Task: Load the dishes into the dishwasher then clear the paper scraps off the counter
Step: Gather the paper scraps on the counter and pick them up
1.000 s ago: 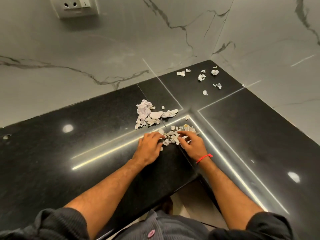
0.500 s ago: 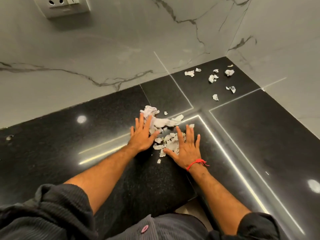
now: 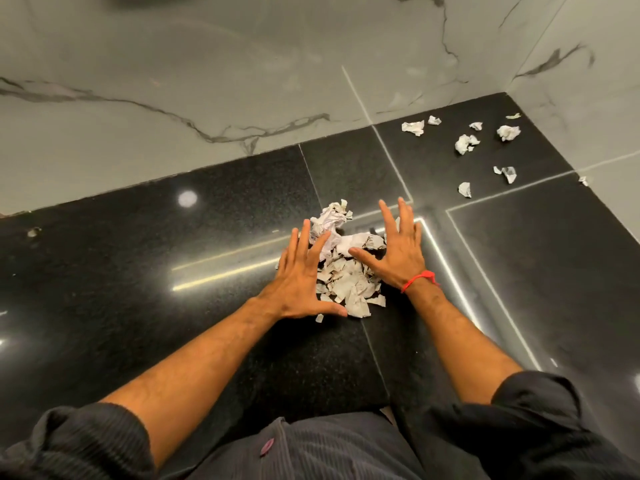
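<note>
Where the black tabletop meets the marble wall, we find a pile of paper scraps near the middle. Our left hand lies flat at the pile's 9 o'clock side, fingers straight and spread, touching paper. Our right hand, a red thread at its wrist, lies at 3 o'clock, likewise spread. Loose scraps sit well apart at 1 o'clock, near the corner.
</note>
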`<state>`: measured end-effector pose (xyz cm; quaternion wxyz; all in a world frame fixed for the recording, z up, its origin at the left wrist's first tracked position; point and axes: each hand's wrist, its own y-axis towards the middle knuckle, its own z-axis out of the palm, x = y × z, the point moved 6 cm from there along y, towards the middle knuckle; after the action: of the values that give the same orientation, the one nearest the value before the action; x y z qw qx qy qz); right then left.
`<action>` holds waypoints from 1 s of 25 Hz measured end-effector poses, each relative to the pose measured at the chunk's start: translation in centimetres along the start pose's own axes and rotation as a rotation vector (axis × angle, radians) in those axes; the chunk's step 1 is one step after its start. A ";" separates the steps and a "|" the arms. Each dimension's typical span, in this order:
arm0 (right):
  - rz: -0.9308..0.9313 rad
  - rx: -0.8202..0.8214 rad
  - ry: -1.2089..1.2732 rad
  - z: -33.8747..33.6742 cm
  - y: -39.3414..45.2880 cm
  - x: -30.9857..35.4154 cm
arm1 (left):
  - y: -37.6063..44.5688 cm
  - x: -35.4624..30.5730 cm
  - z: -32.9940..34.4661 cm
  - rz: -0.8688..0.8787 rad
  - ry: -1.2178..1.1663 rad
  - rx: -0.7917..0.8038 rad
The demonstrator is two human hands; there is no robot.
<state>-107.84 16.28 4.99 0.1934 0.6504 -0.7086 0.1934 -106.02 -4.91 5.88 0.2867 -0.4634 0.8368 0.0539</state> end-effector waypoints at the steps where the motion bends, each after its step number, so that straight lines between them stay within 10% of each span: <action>1: -0.072 0.063 -0.028 0.3 0.8 0.6 | 0.4 0.0 0.4 -0.017 0.012 0.022; 10: -0.599 0.390 -0.295 3.1 3.4 3.9 | 1.1 1.3 1.9 -0.077 0.067 0.100; 25: -0.698 0.304 -0.178 3.2 2.3 5.4 | -0.4 1.4 0.7 -0.143 0.165 -0.067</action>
<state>-110.67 10.15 5.04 0.0869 0.8879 -0.4219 0.1617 -105.95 -5.92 4.58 0.2041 -0.5341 0.8201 0.0230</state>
